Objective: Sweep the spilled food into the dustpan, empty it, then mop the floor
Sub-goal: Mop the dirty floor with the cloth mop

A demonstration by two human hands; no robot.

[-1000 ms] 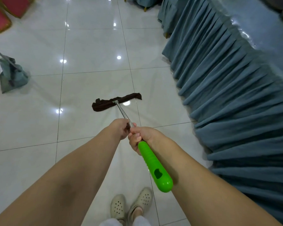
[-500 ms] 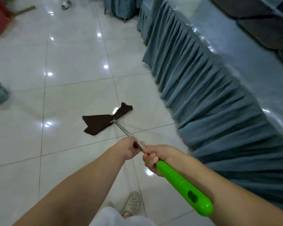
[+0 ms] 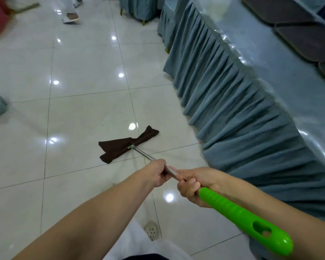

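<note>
Brown mop cloth [image 3: 127,145], bunched at twelve o'clock, may smear rather than wipe; left hand [image 3: 156,172] and right hand [image 3: 192,185] clench the handle [image 3: 238,216].

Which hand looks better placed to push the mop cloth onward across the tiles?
Probably the left hand: it grips the metal shaft nearest the brown cloth. The right hand holds farther back, at the green grip.

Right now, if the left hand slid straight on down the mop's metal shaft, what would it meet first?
Bare shaft lies ahead of the left hand, so it would probably first reach the brown mop cloth on the floor tiles.
</note>
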